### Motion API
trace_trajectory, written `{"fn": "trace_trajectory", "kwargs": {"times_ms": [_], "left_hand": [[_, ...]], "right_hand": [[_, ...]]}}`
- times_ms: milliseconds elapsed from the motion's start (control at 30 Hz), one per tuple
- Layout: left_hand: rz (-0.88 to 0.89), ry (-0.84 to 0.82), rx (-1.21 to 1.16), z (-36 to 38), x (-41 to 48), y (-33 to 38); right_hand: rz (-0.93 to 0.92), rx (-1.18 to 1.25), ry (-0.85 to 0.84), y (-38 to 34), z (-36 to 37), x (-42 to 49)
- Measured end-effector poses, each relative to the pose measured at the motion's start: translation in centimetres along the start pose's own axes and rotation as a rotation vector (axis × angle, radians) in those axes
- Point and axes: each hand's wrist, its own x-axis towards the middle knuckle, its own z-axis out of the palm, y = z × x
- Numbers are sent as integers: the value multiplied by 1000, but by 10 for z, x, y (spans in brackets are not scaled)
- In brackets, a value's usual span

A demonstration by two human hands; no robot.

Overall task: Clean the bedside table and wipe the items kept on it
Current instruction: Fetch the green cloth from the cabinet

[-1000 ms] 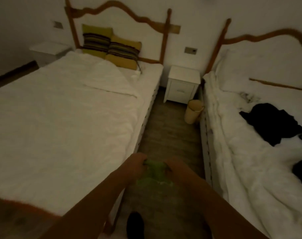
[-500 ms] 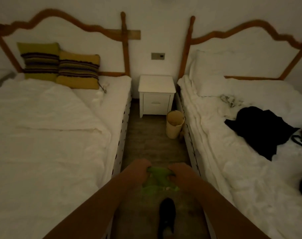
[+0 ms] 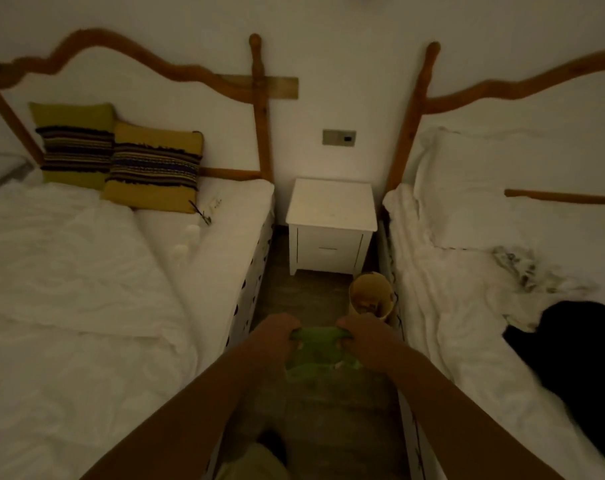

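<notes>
Tight aisle between beds (image 3: 86, 289); risks snagging sheets. Well ahead, against the wall: bench (image 3: 330, 202), not yet reached. Just right of the path: bin (image 3: 370, 299), likely to tip if kicked in this dim light. Stretched between left hand (image 3: 275, 336) and right hand (image 3: 363, 341): cloth (image 3: 315, 348), fingers (image 3: 346, 329) curled round its ends; could drop if loosened.

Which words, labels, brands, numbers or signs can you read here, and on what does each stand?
None can be read.
The wall plate above the bedside table bears only a small dark mark, too small to tell.
The green cloth gripped by the left hand and right hand, the bin and the striped cushions show no print.
</notes>
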Motion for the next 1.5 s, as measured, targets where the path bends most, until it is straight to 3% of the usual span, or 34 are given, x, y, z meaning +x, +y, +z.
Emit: {"fn": "trace_trajectory", "kwargs": {"times_ms": [200, 500, 833, 1000, 1133, 1500], "left_hand": [[3, 36, -52, -72, 143, -46], [19, -40, -132, -182, 335, -92], [-64, -25, -217, -236, 515, -127], [-152, -21, -237, -235, 620, -152], [-226, -21, -329, -212, 693, -185], [-328, 13, -476, -127, 852, -287]], "right_hand": [[35, 12, 49, 29, -55, 145], [167, 74, 125, 61, -144, 316], [200, 295, 1, 139, -187, 504], [151, 356, -19, 194, -192, 602], [223, 402, -41, 233, -175, 675], [331, 378, -26, 312, -77, 825]]}}
